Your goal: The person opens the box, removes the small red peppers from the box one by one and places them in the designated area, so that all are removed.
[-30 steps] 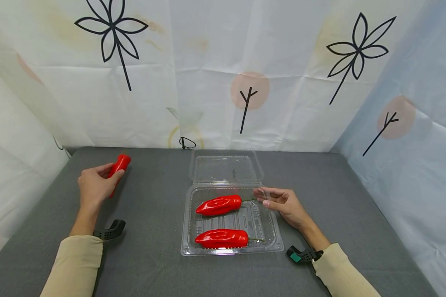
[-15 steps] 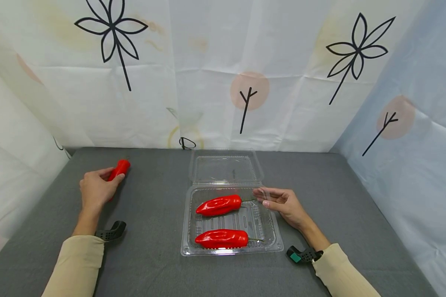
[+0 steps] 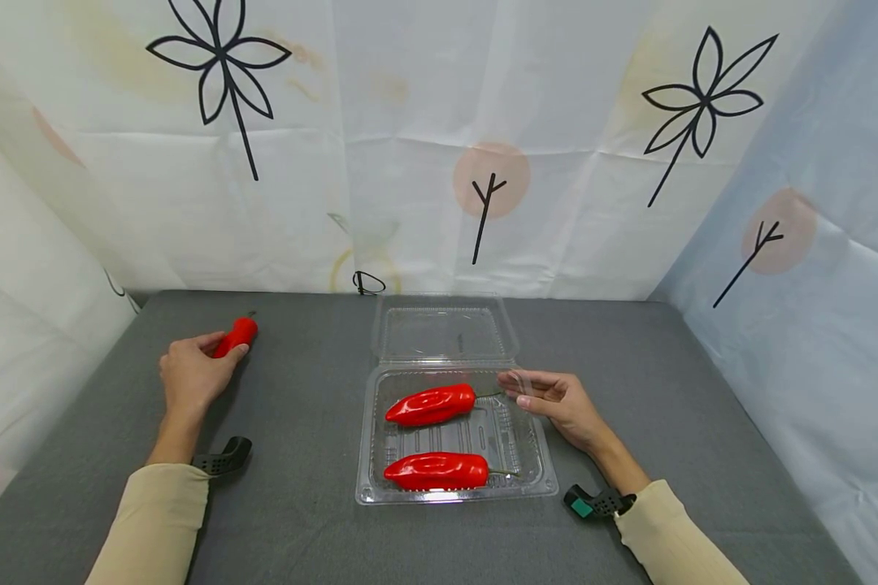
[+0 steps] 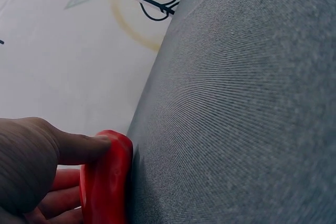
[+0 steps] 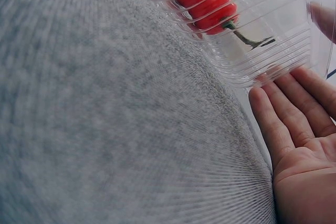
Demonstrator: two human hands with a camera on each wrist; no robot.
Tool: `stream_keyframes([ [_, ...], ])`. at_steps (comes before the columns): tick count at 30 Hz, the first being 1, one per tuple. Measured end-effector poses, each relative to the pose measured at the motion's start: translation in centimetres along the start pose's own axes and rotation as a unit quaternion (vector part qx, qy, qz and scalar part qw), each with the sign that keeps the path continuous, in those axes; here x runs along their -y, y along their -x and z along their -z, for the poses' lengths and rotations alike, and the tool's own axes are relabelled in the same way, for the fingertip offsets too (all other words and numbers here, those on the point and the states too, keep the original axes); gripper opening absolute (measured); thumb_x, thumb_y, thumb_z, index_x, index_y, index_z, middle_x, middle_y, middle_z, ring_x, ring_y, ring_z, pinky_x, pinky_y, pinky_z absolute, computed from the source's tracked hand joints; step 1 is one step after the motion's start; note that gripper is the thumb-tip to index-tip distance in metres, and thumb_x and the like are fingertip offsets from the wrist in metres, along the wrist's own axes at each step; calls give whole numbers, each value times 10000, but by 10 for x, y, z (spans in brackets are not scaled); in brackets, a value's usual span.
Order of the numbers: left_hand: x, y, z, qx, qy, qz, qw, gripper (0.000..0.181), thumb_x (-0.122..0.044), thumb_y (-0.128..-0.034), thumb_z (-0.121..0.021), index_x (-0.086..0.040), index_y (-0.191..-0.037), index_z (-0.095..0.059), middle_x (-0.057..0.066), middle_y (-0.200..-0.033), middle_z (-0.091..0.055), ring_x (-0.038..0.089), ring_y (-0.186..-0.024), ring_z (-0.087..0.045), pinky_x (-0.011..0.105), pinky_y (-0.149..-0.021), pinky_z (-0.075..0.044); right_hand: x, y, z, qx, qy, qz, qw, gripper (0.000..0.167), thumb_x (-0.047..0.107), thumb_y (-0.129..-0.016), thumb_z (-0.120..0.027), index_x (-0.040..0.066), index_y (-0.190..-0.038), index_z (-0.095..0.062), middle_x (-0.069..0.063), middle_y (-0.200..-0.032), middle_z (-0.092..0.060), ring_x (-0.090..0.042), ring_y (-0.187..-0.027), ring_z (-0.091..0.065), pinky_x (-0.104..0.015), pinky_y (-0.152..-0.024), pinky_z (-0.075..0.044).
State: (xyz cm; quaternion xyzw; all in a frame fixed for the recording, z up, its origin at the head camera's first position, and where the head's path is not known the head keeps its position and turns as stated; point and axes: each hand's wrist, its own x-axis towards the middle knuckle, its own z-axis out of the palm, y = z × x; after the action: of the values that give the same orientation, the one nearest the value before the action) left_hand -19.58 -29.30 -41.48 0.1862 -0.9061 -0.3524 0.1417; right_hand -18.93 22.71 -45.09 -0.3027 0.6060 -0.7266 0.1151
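At the far left of the table my left hand (image 3: 193, 370) pinches a glossy red pepper (image 3: 238, 333) between thumb and fingers. In the left wrist view the thumb lies across the top of this pepper (image 4: 109, 182), right against the cloth; its lower end is hidden. A clear plastic clamshell box (image 3: 457, 497) sits mid-table with its lid laid back. Inside are two more red peppers, one farther (image 3: 432, 405) and one nearer (image 3: 437, 471), green stems to the right. My right hand (image 3: 567, 406) has nearly straight fingers touching the box's right wall near the back corner.
A grey cloth (image 3: 300, 487) covers the table. Printed white fabric (image 3: 410, 162) hangs along the back and sides. The open lid (image 3: 446, 325) reaches close to the back edge. Each wrist wears a black strap, such as the right one (image 3: 600, 500).
My left hand has lowered slightly and shifted a little right with the pepper, which now sits nearer the cloth, its stem showing. The right hand and the box stay put.
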Motion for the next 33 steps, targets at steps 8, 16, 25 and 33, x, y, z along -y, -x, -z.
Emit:
stream_keyframes([
  [8,0,1,-2,26,24,64,10000,530,-271,-967,-657,92,-1348,-586,327,-1340,-572,531,-1244,-426,608,-915,-343,2,0,-1,-108,25,-146,9998,461,-77,-934,-651,-242,-1329,-478,-261,-1330,-617,-293,-1240,-620,-406,-1032,-475],
  [16,0,2,-2,-2,48,9,10000,542,-284,-957,-673,91,-1340,-594,320,-1334,-581,523,-1228,-446,601,-915,-348,1,0,0,-89,15,-121,9999,451,-99,-930,-641,-241,-1328,-482,-256,-1332,-618,-296,-1241,-618,-419,-1034,-470],
  [25,-1,2,-1,-54,79,-33,9999,551,-292,-951,-683,93,-1336,-598,319,-1320,-591,508,-1219,-495,602,-933,-388,-1,-1,1,154,2,191,9997,420,-121,-951,-594,-257,-1326,-463,-286,-1336,-601,-314,-1246,-611,-396,-1034,-478],
  [33,-2,2,3,-86,170,-173,9997,549,-302,-960,-672,101,-1327,-603,307,-1282,-616,485,-1220,-521,601,-969,-360,-1,-1,0,147,4,202,9997,420,-126,-950,-592,-252,-1330,-465,-282,-1337,-603,-309,-1246,-612,-391,-1033,-478],
])
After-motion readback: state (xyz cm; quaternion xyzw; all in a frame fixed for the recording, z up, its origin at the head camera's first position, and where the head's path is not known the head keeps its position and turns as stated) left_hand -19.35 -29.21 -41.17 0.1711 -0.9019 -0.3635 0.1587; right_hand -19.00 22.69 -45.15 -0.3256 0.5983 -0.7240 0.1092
